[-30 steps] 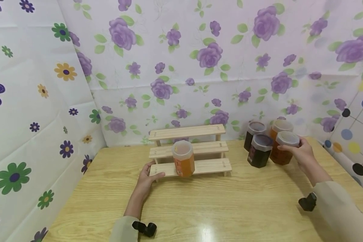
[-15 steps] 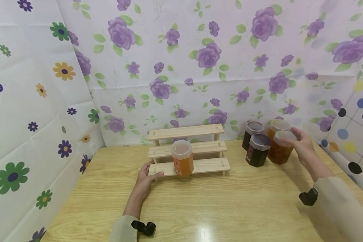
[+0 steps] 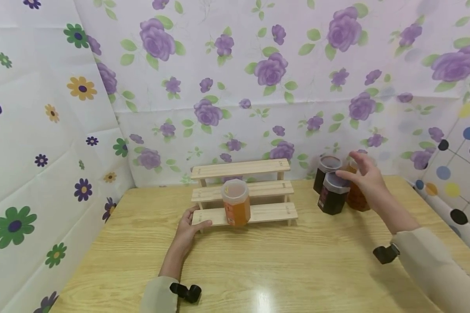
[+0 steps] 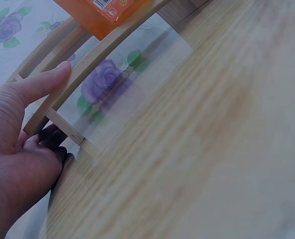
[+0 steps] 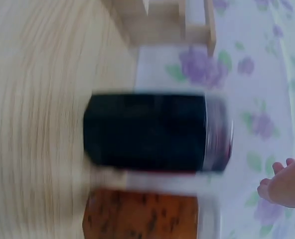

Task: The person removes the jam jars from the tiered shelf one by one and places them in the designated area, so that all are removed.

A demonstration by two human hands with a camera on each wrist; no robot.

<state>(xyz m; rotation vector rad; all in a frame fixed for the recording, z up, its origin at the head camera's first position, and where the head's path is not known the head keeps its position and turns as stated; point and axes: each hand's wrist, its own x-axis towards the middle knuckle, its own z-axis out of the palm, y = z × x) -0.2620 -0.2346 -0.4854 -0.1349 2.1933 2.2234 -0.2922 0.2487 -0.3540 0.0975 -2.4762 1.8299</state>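
Note:
In the head view, my left hand [image 3: 186,232] grips the left end of a three-step wooden display rack [image 3: 270,212]. The left wrist view shows the thumb on top of the lowest plank and fingers curled beneath it. An orange jar [image 3: 236,211] with a whitish lid stands on that lowest step. At the right, my right hand [image 3: 370,180] hovers with thumb and fingers spread, near the lid of a dark jar [image 3: 332,198]. The right wrist view has the hand [image 5: 292,184] apart from that dark jar [image 5: 147,132]. An amber jar [image 3: 357,201] is partly hidden behind the hand.
Another dark jar [image 3: 320,178] stands behind the front one, and a second amber-orange jar [image 3: 351,168] is mostly covered by the right hand. The wood-grain table [image 3: 235,269] meets a flowered cloth backdrop [image 3: 243,130] behind the rack. A patterned cloth [image 3: 58,152] hangs at the left.
My right hand has come off the front amber jar and shifted left, towards the front dark jar. The left hand, the rack and the jars keep their places.

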